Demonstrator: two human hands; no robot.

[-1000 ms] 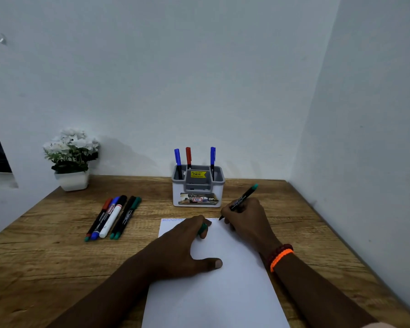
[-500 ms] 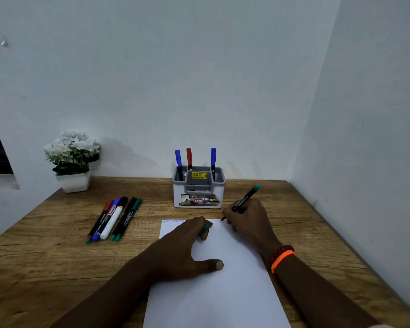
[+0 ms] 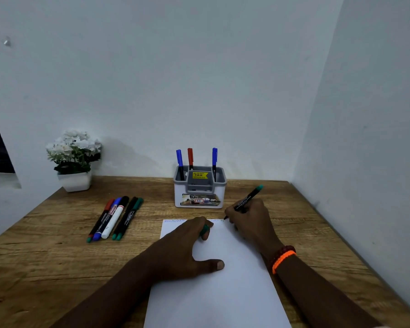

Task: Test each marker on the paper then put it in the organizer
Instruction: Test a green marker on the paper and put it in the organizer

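Little has changed since a second ago: your right hand [image 3: 249, 217] still grips the green-ended black marker [image 3: 245, 200] in a writing hold, its tip still at the top edge of the paper [image 3: 223, 292], perhaps a touch further right along the row of scribbles [image 3: 175, 221]. Your left hand [image 3: 187, 247] stays pressed flat on the paper with the thumb spread out, and a green cap [image 3: 204, 229] remains pinched between its fingers.

The organizer [image 3: 200, 188] stands on the bench [image 3: 45, 256] just beyond the paper. It holds three markers upright: a blue marker [image 3: 179, 159] and a red marker [image 3: 190, 157] in its left compartment, another blue-capped marker [image 3: 214, 157] in its right one. The middle section shows only a yellow price sticker [image 3: 200, 175].

Left of the paper, five loose markers [image 3: 115, 217] lie side by side on the bench, as before. A potted white flower plant [image 3: 74, 159] sits at the back left.
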